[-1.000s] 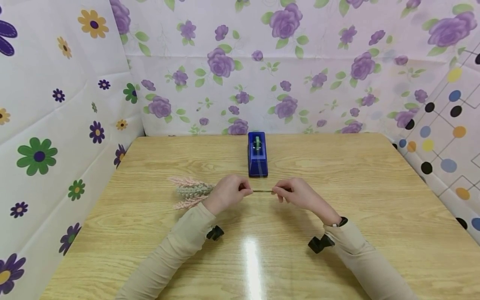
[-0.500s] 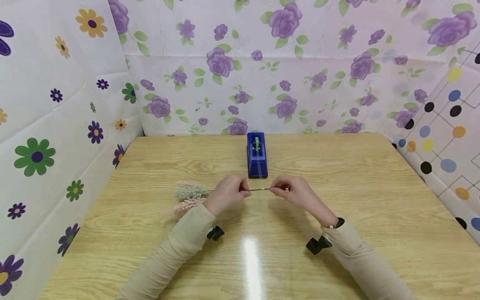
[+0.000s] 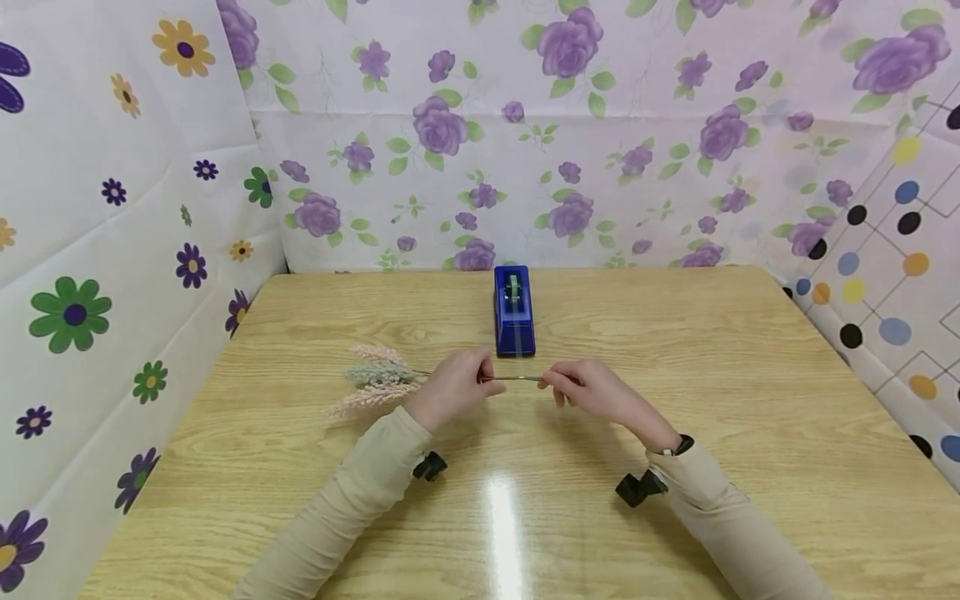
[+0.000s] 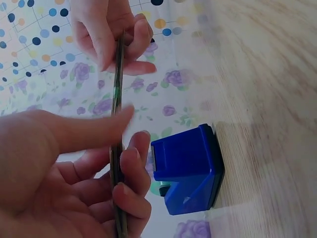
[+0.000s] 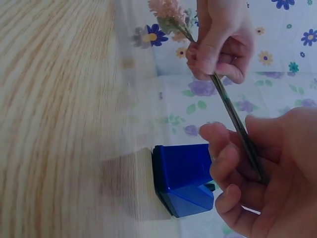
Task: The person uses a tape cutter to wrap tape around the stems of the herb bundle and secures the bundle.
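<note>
A small bunch of flower stems with pink and pale green heads (image 3: 378, 379) points left in the head view. My left hand (image 3: 456, 383) holds the stems partway along, its fingers curled round them and its thumb stretched out in the left wrist view. With thumb and fingers, my right hand (image 3: 588, 387) holds the stem ends. Between the hands the thin stems (image 4: 118, 82) run straight, with a shiny greenish spot on them. Just beyond, a blue tape dispenser (image 3: 514, 312) stands on the table, a green-cored roll (image 3: 513, 288) in it.
The wooden table (image 3: 675, 333) carries the dispenser close behind both hands. Flowered cloth (image 3: 480, 125) hangs along the far side. More patterned cloth hangs at the left and right. A black wrist camera (image 3: 640, 488) sits under the right wrist.
The flower heads shift and turn as the stems roll between my hands. My right fingers tuck in, then spread again. Both hands stay at nearly the same place; the dispenser does not move.
</note>
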{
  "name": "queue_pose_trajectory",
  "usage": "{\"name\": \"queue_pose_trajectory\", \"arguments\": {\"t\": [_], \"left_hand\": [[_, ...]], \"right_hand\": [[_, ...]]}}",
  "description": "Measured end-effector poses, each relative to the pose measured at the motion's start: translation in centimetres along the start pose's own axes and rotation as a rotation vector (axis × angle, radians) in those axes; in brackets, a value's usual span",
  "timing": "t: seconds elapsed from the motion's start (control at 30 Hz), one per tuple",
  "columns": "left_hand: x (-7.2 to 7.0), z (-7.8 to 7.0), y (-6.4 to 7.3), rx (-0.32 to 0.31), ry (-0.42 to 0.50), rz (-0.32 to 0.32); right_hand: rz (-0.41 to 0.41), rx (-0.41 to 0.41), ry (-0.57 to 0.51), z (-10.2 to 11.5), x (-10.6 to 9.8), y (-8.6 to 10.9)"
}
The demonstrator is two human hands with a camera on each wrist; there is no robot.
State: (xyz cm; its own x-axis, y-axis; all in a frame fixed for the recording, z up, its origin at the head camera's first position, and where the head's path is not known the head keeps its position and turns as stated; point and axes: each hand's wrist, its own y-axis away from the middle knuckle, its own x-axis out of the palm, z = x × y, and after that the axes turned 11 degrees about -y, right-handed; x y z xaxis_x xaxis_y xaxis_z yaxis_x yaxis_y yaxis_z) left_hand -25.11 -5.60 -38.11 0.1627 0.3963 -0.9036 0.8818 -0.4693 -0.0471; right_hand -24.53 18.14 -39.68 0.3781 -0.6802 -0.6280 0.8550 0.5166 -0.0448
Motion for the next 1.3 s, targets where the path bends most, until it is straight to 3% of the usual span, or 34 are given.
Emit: {"name": "queue_pose_trajectory", "arguments": {"t": [0.1, 0.27, 0.73, 1.03, 1.3], "left_hand": [[0.0, 0.0, 0.0, 0.011, 0.021, 0.008], [-0.1, -0.2, 0.0, 0.055, -0.023, 0.004], [0.3, -0.4, 0.0, -0.029, -0.043, -0.028], [-0.3, -0.6, -0.6, 0.000, -0.082, 0.068], [-1.4, -0.5, -1.0, -0.002, 0.000, 0.141]], "right_hand": [[-0.029, 0.015, 0.002, -0.1, 0.0, 0.0], [-0.085, 0.030, 0.001, -0.1, -0.1, 0.1], [-0.152, 0.021, -0.038, -0.1, 0.1, 0.1], [-0.150, 0.014, -0.042, -0.2, 0.0, 0.0], [-0.243, -0.024, -0.034, -0.3, 0.2, -0.1]]}}
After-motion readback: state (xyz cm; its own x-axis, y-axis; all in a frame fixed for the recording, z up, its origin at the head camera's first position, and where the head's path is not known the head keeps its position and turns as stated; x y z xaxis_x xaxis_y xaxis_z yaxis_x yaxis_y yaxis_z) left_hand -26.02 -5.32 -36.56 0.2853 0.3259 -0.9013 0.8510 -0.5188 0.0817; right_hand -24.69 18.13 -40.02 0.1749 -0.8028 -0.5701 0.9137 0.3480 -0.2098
